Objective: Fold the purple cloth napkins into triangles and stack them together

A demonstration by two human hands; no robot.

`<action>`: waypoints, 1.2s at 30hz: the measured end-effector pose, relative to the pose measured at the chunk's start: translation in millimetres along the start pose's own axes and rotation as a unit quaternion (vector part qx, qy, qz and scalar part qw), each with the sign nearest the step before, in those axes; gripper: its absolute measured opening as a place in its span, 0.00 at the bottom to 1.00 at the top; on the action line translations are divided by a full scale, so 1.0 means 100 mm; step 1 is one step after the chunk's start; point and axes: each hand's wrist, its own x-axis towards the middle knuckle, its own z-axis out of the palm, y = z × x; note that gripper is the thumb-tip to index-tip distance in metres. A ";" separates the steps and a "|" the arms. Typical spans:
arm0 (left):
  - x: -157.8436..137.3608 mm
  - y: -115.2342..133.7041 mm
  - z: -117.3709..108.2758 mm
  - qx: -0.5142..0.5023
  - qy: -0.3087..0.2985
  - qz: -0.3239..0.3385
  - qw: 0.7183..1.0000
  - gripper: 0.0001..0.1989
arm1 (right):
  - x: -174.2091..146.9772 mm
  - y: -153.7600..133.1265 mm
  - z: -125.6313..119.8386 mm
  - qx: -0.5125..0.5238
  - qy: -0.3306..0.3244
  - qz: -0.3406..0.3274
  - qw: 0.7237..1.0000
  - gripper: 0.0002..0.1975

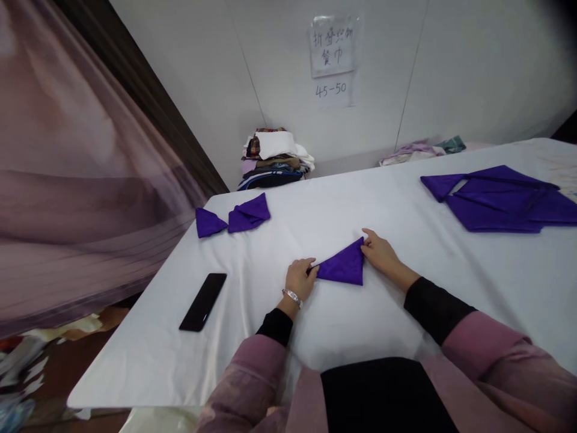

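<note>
While your left hand (300, 278) pinches the narrow tip of the purple cloth (345, 266), your right hand (381, 252) meets its broad end at the far right corner. Left thumb and finger nearly together on the tip. Right hand narrow, fingertips on the corner, one finger reaching past it; whether it grips or only touches, I cannot tell.

Cloth lies between your hands, near the middle of the white-covered table (148, 355). Folding on this piece looks well along, by my judgement: already down to a compact wedge. Whether any fold is left, the view does not show. Toward the far left, a small purple triangle (208, 223) lies folded, its point almost at a bulkier folded purple piece (250, 213). On the far right, larger purple fabric (491, 207) lies in broad, overlapping panels, less compact than your wedge; how many pieces it makes up, I cannot tell.

Your cloth: plain deep purple, slim at the left, widening to a nearly straight right edge. Long sides look fairly crisp, surface mostly flat. Layers inside too small to make out.

Also noted: a black phone (202, 302) lies on the left, apart from your hands.
</note>
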 end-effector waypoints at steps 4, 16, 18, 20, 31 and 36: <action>0.00 0.02 -0.01 0.004 -0.005 -0.001 1.000 0.11 | 0.02 -0.03 -0.01 -0.033 -0.004 0.006 0.999 0.29; -0.05 -0.03 -0.06 0.001 -0.003 -0.031 1.000 0.10 | 0.03 -0.04 -0.01 -0.072 0.023 0.001 0.997 0.21; -0.08 -0.07 -0.08 -0.007 0.004 -0.040 0.999 0.10 | 0.03 -0.03 0.00 -0.076 0.026 -0.005 0.997 0.19; -0.11 -0.13 -0.12 -0.010 0.010 -0.055 0.998 0.10 | 0.04 -0.01 0.00 -0.079 0.023 -0.013 0.997 0.17; -0.16 -0.08 -0.14 -0.038 0.022 -0.061 0.997 0.07 | 0.06 0.10 0.05 -0.097 0.024 -0.047 0.994 0.17; -0.14 0.04 -0.07 -0.081 0.019 -0.057 0.995 0.12 | 0.06 0.10 0.05 -0.094 0.029 -0.046 0.994 0.17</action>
